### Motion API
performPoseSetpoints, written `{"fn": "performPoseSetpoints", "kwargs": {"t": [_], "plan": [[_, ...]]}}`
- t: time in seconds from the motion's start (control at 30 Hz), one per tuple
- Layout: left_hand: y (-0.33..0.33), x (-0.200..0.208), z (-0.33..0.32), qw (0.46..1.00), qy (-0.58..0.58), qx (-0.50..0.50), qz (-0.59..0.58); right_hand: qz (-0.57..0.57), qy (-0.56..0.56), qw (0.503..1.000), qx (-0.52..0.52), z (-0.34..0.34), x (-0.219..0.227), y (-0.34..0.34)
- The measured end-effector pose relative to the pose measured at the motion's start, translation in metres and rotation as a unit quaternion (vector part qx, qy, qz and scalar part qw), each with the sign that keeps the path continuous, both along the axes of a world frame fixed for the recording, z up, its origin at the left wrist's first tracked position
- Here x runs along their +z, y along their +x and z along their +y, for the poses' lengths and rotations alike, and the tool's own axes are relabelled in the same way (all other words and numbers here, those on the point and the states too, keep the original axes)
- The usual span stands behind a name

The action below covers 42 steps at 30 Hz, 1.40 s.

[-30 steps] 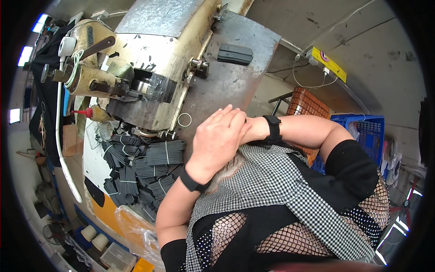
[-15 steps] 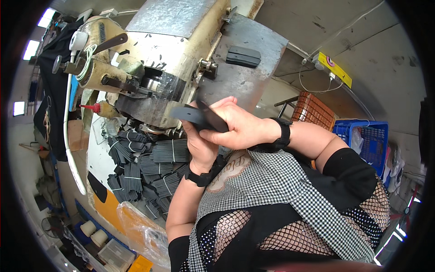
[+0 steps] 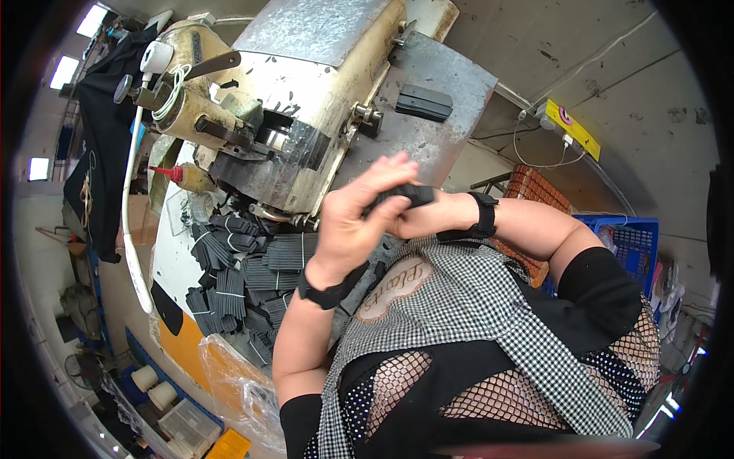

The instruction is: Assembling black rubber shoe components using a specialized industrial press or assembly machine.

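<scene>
A small stack of black strips (image 3: 411, 196), somewhat blurred, is held between my two hands in front of the machine. My left hand (image 3: 350, 226) wraps over its left end, with the thumb lying across the strips and the fingers pointing up. Behind it, my right hand (image 3: 432, 217) grips the stack from the right; most of its fingers are hidden by the strips and my left hand. Beyond my hands, another stack of black strips (image 3: 424, 102) lies on the machine's metal plate (image 3: 459, 73).
A cream sewing-type machine (image 3: 294, 84) fills the far side. Several tied bundles of black strips (image 3: 284, 252) pile up at the left, near a bottle with a red tip (image 3: 191, 177). Clear plastic film (image 3: 237, 375) hangs at the table's near edge. A blue crate (image 3: 631, 241) stands right.
My left hand has risen and turned over the strips, which have moved right from a fanned, tilted hold into a closer stack. The view has shifted slightly.
</scene>
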<state>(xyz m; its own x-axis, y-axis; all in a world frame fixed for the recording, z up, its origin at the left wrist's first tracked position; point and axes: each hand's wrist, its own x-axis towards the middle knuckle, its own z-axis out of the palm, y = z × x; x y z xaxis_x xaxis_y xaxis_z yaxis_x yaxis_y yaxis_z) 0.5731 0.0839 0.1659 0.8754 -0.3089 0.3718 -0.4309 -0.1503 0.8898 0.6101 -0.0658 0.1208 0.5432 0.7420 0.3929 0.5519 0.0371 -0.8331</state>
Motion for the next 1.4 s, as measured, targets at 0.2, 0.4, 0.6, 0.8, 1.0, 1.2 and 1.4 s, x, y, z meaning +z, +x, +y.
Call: {"fn": "performPoseSetpoints", "kwargs": {"t": [0.2,0.4,0.6,0.8,1.0,1.2,1.4], "plan": [[0.001,-0.012,-0.021,0.971,0.222,0.062,-0.060,0.001,-0.090,0.995,0.047,-0.013,-0.022,0.005],[-0.001,-0.026,-0.008,0.966,-0.075,0.242,0.057,0.149,-0.077,0.986,0.003,-0.005,0.047,0.005],[-0.019,-0.058,-0.002,0.924,-0.231,0.161,0.260,0.186,-0.040,0.982,-0.008,-0.009,0.053,0.009],[0.001,0.043,0.030,0.933,0.254,0.149,-0.208,0.072,-0.262,0.962,0.017,-0.023,0.031,0.028],[0.009,0.021,0.014,0.878,0.401,-0.056,0.257,0.119,-0.287,0.940,0.140,-0.020,0.054,0.029],[-0.017,-0.002,-0.005,0.938,0.032,-0.028,0.343,0.146,-0.210,0.962,0.096,-0.026,0.060,0.019],[-0.029,-0.021,-0.014,0.960,0.031,-0.001,0.278,0.005,-0.100,0.990,-0.102,-0.002,0.051,0.004]]}}
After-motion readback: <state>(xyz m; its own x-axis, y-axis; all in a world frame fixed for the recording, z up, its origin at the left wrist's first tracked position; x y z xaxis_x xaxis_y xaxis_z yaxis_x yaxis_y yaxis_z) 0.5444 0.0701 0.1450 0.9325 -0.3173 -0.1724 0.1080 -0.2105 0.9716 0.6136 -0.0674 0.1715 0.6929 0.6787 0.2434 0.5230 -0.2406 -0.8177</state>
